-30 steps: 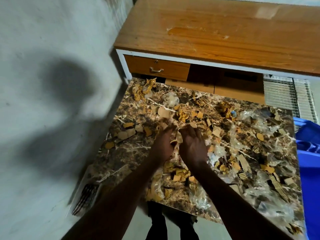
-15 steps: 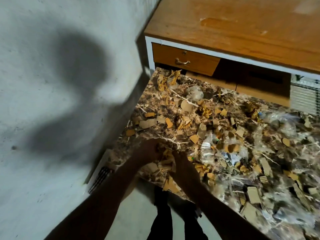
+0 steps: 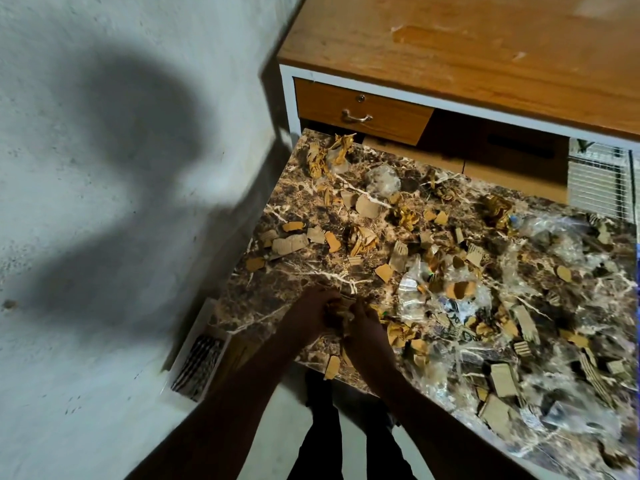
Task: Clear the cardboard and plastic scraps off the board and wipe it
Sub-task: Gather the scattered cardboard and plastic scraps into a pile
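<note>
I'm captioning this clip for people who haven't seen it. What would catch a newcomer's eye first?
First, the dark brown marble-patterned board, littered with tan cardboard scraps and crumpled clear plastic scraps across nearly all its surface. At its near left edge, the left hand and right hand cup a bunch of scraps between them. Behind stands an orange-brown wooden desk with a drawer, and a large shadow falls on the grey wall at left.

The board [image 3: 277, 306] is cut off by the right and bottom picture edges. The scraps [image 3: 337, 311] between the left hand [image 3: 308, 318] and right hand [image 3: 367, 336] are mostly hidden; finger positions cannot be determined. Scraps near the board's right edge are blurred.
</note>
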The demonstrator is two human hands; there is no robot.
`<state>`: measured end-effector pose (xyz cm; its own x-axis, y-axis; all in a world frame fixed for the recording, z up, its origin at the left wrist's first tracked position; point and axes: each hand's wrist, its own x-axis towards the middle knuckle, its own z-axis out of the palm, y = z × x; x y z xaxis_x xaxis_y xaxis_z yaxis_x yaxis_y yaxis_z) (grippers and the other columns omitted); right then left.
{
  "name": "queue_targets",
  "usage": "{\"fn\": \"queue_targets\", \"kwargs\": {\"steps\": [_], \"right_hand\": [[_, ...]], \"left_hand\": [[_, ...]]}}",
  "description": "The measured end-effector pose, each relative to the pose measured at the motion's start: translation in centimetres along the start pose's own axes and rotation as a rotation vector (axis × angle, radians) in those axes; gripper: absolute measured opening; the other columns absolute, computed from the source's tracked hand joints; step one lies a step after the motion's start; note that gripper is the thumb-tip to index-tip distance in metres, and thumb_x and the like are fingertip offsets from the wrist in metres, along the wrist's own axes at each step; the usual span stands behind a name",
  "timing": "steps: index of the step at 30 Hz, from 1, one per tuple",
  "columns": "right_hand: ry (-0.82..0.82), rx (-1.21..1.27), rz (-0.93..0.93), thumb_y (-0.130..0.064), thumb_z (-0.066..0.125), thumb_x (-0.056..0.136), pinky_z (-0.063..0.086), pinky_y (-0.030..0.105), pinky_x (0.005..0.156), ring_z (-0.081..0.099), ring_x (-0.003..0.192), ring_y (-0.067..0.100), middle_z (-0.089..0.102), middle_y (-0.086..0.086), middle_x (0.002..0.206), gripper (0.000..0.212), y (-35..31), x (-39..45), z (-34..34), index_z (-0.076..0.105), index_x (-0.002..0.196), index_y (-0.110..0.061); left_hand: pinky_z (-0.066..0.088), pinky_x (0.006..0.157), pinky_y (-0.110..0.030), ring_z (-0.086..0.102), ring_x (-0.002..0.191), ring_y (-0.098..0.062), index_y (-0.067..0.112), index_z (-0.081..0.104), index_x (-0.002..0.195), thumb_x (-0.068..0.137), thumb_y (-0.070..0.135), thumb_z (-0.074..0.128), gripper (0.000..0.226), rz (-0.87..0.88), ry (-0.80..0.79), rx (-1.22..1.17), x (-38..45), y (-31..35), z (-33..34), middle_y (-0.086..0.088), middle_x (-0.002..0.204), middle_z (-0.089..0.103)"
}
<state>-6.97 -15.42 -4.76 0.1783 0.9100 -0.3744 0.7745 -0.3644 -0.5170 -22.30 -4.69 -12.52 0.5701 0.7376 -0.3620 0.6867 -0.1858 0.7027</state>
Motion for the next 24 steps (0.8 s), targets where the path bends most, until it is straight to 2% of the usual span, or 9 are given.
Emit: {"fn": "queue_targets", "kwargs": {"steps": [5,8,11,13,15,18,20,22,24], "right_hand": [[0.163,0.032,-0.074,-0.020,0.074,0.096,0.037,0.005,0.069,0.064,0.087,0.021,0.068,0.016,0.108,0.028,0.2,0.6,-0.7,0.067,0.118,-0.005],[0.203,0.138,-0.089,-0.019,0.060,0.105,0.041,0.007,0.057,0.065,0.079,0.021,0.065,0.006,0.093,0.009,-0.5,1.2,-2.2,0.065,0.101,-0.013],[0.169,0.337,0.035,-0.006,0.060,0.100,0.048,0.012,0.059,0.066,0.080,0.014,0.065,0.003,0.096,0.021,-1.1,2.0,-4.6,0.062,0.092,-0.026],[0.184,0.438,0.111,0.005,0.062,0.098,0.048,0.011,0.057,0.066,0.075,0.004,0.067,-0.006,0.090,0.026,-0.7,1.9,-6.3,0.064,0.094,-0.021],[0.183,0.493,0.168,0.004,0.066,0.098,0.048,0.011,0.054,0.066,0.067,-0.001,0.065,-0.013,0.088,0.024,0.5,1.5,-7.2,0.061,0.104,-0.018],[0.169,0.500,0.223,0.005,0.068,0.097,0.047,0.014,0.045,0.067,0.058,0.003,0.070,-0.004,0.087,0.036,3.0,0.9,-7.2,0.058,0.128,-0.011],[0.160,0.453,0.247,0.003,0.071,0.097,0.047,0.013,0.047,0.065,0.062,0.001,0.074,0.003,0.091,0.042,4.1,0.5,-6.8,0.058,0.135,-0.008],[0.151,0.387,0.242,-0.001,0.073,0.097,0.048,0.011,0.050,0.063,0.067,-0.002,0.076,0.006,0.094,0.031,4.7,0.0,-6.6,0.065,0.126,-0.004],[0.155,0.309,0.204,0.001,0.072,0.097,0.047,0.007,0.054,0.058,0.065,-0.001,0.071,0.005,0.086,0.013,5.0,-0.5,-6.4,0.071,0.111,0.001]], "left_hand": [[0.059,0.086,-0.028,0.069,0.096,-0.011,0.019,0.076,0.111,0.093,0.015,0.074,0.019,0.025,0.077,-0.197,-1.8,6.3,-3.6,-0.001,0.109,0.073],[0.059,0.075,-0.039,0.069,0.082,-0.009,0.022,0.075,0.101,0.093,0.030,0.071,0.012,0.093,0.106,-0.168,-1.7,7.7,-4.2,0.005,0.093,0.073],[0.056,0.073,-0.034,0.066,0.079,-0.005,0.023,0.073,0.109,0.097,0.045,0.067,0.026,0.073,0.132,-0.114,-0.8,9.0,-4.3,0.007,0.091,0.074],[0.060,0.075,-0.029,0.071,0.082,-0.002,0.024,0.062,0.137,0.093,0.063,0.062,0.059,0.018,0.089,-0.152,-0.4,10.6,-4.5,0.006,0.102,0.078],[0.063,0.076,-0.030,0.074,0.086,-0.004,0.022,0.049,0.151,0.090,0.062,0.068,0.075,0.000,0.003,-0.180,-0.2,11.4,-4.0,0.001,0.111,0.079],[0.063,0.087,-0.035,0.073,0.103,-0.008,0.021,0.046,0.153,0.089,0.047,0.077,0.076,0.000,-0.073,-0.113,0.0,11.3,-2.2,0.000,0.126,0.074],[0.064,0.079,-0.032,0.073,0.092,-0.002,0.026,0.049,0.149,0.088,0.047,0.077,0.070,-0.036,-0.125,-0.098,-0.1,11.3,-1.0,0.006,0.119,0.075],[0.064,0.070,-0.031,0.072,0.076,-0.001,0.029,0.058,0.135,0.089,0.046,0.076,0.052,-0.071,-0.172,-0.092,-0.1,11.4,-0.1,0.008,0.102,0.076],[0.063,0.075,-0.039,0.072,0.079,-0.007,0.028,0.063,0.122,0.089,0.047,0.073,0.039,-0.088,-0.173,-0.088,0.0,11.7,0.5,0.007,0.094,0.076]]}}
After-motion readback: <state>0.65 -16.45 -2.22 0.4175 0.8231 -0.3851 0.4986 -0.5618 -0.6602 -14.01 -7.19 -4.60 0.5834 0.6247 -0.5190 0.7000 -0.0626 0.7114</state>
